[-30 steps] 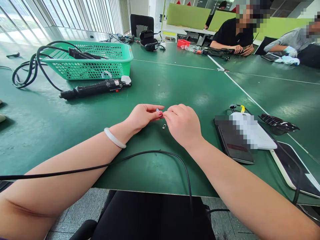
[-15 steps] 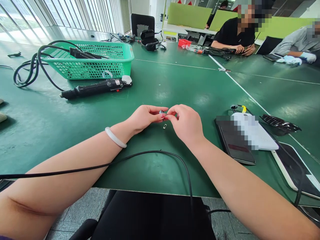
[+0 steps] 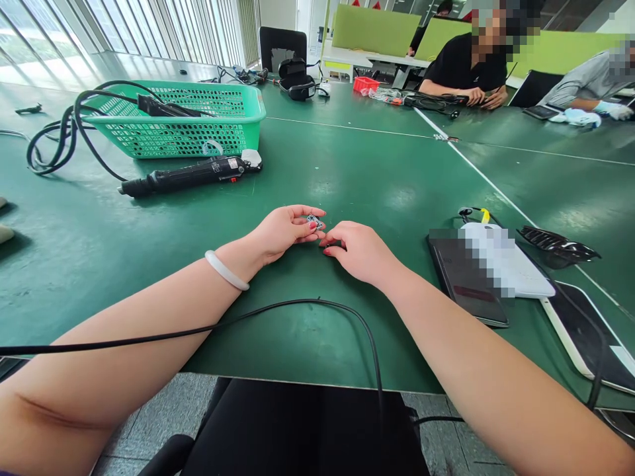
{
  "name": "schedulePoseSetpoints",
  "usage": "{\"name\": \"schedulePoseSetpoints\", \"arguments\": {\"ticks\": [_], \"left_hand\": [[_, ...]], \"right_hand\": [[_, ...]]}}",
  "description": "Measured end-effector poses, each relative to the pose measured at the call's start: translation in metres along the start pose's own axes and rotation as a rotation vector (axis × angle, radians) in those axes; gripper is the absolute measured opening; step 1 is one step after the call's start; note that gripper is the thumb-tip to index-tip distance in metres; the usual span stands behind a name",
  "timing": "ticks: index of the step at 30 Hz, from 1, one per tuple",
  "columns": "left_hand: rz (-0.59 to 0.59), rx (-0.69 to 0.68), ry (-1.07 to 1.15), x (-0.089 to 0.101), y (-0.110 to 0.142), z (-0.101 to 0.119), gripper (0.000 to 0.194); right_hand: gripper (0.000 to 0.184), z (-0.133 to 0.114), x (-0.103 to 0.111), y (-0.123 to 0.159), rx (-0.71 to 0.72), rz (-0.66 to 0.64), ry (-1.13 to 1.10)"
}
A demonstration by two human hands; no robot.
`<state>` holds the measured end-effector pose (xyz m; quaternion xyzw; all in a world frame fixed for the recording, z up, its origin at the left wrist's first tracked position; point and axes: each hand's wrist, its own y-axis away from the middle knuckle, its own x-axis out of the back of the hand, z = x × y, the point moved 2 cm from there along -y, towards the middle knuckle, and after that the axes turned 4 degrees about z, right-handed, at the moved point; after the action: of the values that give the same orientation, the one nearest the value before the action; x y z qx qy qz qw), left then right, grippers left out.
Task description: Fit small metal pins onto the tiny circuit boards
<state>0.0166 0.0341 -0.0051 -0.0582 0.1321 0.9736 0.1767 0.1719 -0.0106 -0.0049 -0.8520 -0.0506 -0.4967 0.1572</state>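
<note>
Landmark: green basket [image 3: 252, 135], on the table [image 3: 317, 178], far left of the work area.
Metal part: small, silvery-grey [image 3: 314, 223]; nearer the wearer than the basket and to its right. Lies within the left grip, at the thumb and fingertips; just beside the right grip, to its upper left.
Left grip: [image 3: 285, 231] narrow, closed on the metal part; thumb on the near side, fingers spread behind and below. Palm partly turned up.
Right grip: [image 3: 360, 250] narrow, thumb and index tips almost together, low over the table. Cannot tell whether a tiny item is held between the 2 tips.
Spacing: both grips right of the basket, on its near side; fingertips of the 2 close together.
Wristband: 1, white [image 3: 227, 271], on the left wrist, nearer the wearer than the basket.
Black power tool: [image 3: 188, 177] lying lengthwise just in front of the basket; its cord [image 3: 74, 132] loops at the basket's left.
Black cable: [image 3: 297, 301] crosses the left forearm, well nearer the wearer than the basket.
Devices: dark phone [image 3: 459, 271] and white device [image 3: 533, 283], partly overlapping, well right of the basket.
Co-workers: 2 people, beyond the basket to its right; 1 in a black top [image 3: 449, 66], 1 in a grey top [image 3: 578, 82].
</note>
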Motion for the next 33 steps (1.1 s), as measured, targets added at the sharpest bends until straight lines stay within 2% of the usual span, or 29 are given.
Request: {"name": "schedulePoseSetpoints", "arguments": {"ticks": [3,7,10,16,21,28,33], "left_hand": [[0.018,0.015,-0.012,-0.002,0.002,0.001,0.023],[0.023,0.021,-0.013,-0.003,0.003,0.002,0.024],[0.02,0.02,0.003,-0.002,0.003,0.002,0.025],[0.022,0.036,0.053,-0.001,0.002,0.0,0.026],[0.006,0.016,0.051,-0.002,0.003,0.001,0.036],[0.012,-0.115,-0.143,-0.002,0.001,0.0,0.03],[0.019,-0.254,-0.289,-0.003,0.0,0.001,0.031]], "right_hand": [[0.02,0.005,0.0,-0.003,0.022,0.025,-0.018],[0.011,0.013,0.006,-0.005,-0.032,0.062,-0.014],[0.016,0.017,0.009,-0.004,-0.066,0.053,-0.011],[0.013,0.021,0.011,-0.004,-0.058,0.016,0.021],[0.014,0.019,0.011,-0.004,-0.069,0.009,0.06],[0.016,0.02,0.01,-0.003,-0.09,0.027,0.109],[0.015,0.008,0.019,0.001,-0.087,0.212,0.003]]}}
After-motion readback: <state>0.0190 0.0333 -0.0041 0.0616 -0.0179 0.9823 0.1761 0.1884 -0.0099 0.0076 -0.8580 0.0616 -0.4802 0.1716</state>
